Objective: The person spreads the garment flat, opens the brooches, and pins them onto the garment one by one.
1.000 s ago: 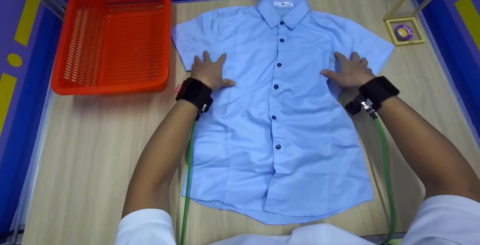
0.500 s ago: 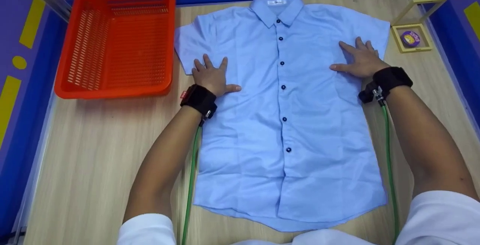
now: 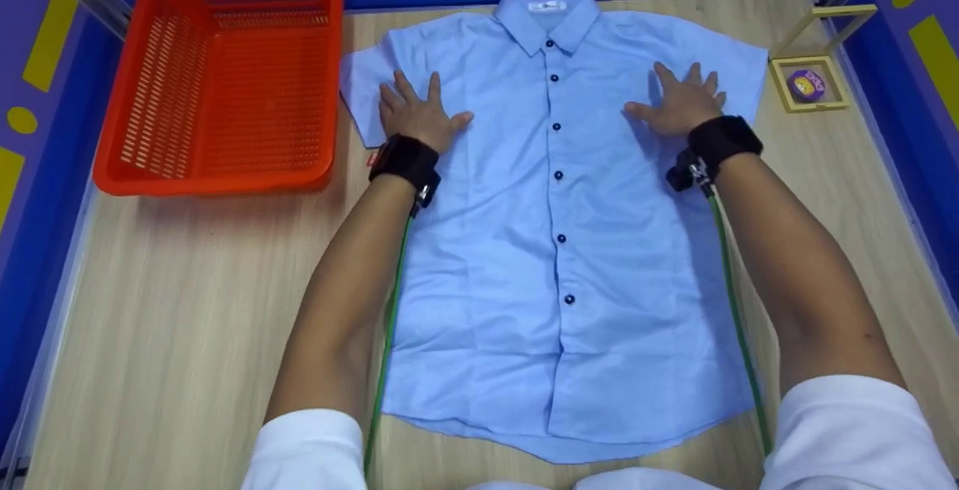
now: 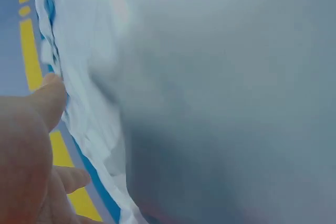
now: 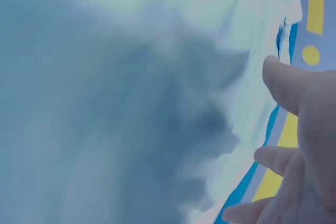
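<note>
A light blue short-sleeved shirt point(image 3: 509, 250) lies flat, front side up, its collar at the far end and its dark buttons running down the middle. My left hand point(image 3: 421, 117) is over the chest near the left sleeve, fingers spread. On the other side, my right hand point(image 3: 680, 103) is spread over the chest near the right sleeve. In the left wrist view, the thumb and fingers of the left hand point(image 4: 31, 145) extend over the pale cloth. The right wrist view has the right hand point(image 5: 310, 135) with straight fingers and its shadow on the cloth.
A red plastic basket point(image 3: 217, 184) stands at the back left, beside the left sleeve. At the back right sits a small wooden box point(image 3: 817, 106) with its lid raised and a round purple item point(image 3: 807, 85) inside. Green cables point(image 3: 730, 280) run from both wrists across the shirt's sides.
Both hands have moved up the shirt toward the collar, fingers still spread. The right hand went outward to the sleeve, then back inward. The shirt's right side and right sleeve now lie smoother.
</note>
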Tool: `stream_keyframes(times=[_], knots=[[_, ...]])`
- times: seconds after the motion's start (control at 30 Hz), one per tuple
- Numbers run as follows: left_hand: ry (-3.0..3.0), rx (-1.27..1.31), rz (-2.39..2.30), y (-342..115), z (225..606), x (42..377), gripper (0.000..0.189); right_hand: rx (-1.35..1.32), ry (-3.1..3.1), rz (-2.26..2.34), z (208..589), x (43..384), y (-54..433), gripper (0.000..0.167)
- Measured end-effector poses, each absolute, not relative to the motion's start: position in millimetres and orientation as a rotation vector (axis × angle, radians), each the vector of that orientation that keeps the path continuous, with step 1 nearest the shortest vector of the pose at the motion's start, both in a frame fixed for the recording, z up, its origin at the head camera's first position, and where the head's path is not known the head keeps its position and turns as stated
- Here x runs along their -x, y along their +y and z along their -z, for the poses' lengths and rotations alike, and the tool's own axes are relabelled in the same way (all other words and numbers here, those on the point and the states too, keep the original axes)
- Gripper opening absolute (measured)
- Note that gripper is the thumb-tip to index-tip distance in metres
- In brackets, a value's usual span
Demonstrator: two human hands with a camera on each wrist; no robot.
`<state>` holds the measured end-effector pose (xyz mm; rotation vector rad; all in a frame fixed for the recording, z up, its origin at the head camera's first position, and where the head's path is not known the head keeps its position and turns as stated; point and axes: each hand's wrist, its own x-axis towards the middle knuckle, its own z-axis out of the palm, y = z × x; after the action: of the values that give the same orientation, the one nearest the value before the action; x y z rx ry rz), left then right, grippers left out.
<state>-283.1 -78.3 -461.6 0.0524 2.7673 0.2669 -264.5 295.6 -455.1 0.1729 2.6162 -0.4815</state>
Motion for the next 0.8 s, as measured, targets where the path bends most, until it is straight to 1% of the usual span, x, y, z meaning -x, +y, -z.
stream_keyframes(times=[0.17,0.23,0.33,0.43,0.57,0.8], knots=[[2.698,0.108,-0.103,-78.7,474.0,313.5,0.094,-0.114,2.598,0.457,463.2,276.8,291.2,0.116],[2.683,0.132,-0.092,-80.9,481.8,321.9,0.098,-0.114,2.597,0.455,467.8,278.7,296.2,0.122],[2.666,0.141,-0.114,-87.5,492.2,330.3,0.103,-0.141,2.595,0.431,473.0,278.2,303.0,0.126],[2.655,0.151,-0.147,-93.8,494.6,331.9,0.106,-0.177,2.594,0.412,473.6,273.4,304.2,0.127],[2.648,0.154,-0.164,-95.4,489.3,325.7,0.107,-0.201,2.589,0.429,470.8,267.7,305.0,0.128],[2.696,0.128,-0.169,-93.2,470.8,311.8,0.103,-0.171,2.630,0.483,475.1,272.7,311.2,0.129]])
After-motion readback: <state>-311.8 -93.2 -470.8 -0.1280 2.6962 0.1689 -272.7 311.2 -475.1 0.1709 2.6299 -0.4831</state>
